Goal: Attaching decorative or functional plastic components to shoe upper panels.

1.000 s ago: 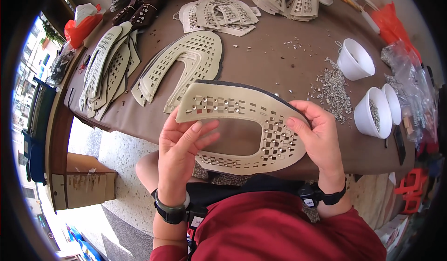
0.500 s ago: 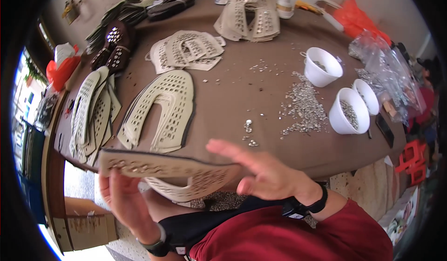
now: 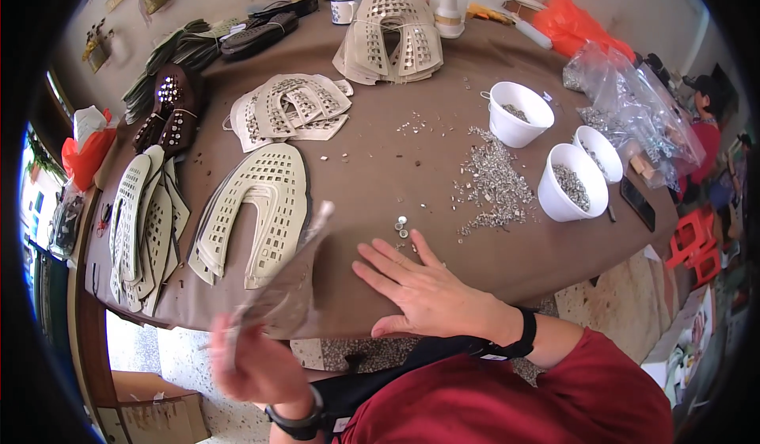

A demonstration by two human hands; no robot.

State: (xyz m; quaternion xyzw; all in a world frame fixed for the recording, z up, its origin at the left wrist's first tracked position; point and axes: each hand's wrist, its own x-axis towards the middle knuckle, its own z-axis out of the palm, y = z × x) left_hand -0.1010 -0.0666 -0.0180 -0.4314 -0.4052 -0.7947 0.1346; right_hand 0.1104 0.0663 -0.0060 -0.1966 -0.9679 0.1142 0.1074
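Observation:
My left hand [image 3: 265,369], smeared by motion, is closed round one end of a beige perforated shoe upper [image 3: 289,289]. The upper stands on edge above the table's near rim, blurred, its face turned away. My right hand [image 3: 431,293] lies palm down on the brown cloth, fingers spread and holding nothing. Just beyond its fingertips are a few small round metal studs [image 3: 402,224]. A stack of horseshoe-shaped beige uppers [image 3: 273,176] with punched holes lies beyond the held one. Left of that stack, more upper pieces [image 3: 131,214] lie fanned out.
Loose metal studs [image 3: 497,182] are strewn at the right beside white cups [image 3: 518,131] of studs. A phone [image 3: 637,204] and clear plastic bags [image 3: 625,115] lie farther right. Toward the back are stacks of uppers [image 3: 289,103], a tied bundle [image 3: 392,40] and a white bottle [image 3: 449,16].
My left hand has swung the upper from lying level to standing on edge, turning it. My right hand has left the upper and come down flat on the cloth. The view has shifted slightly.

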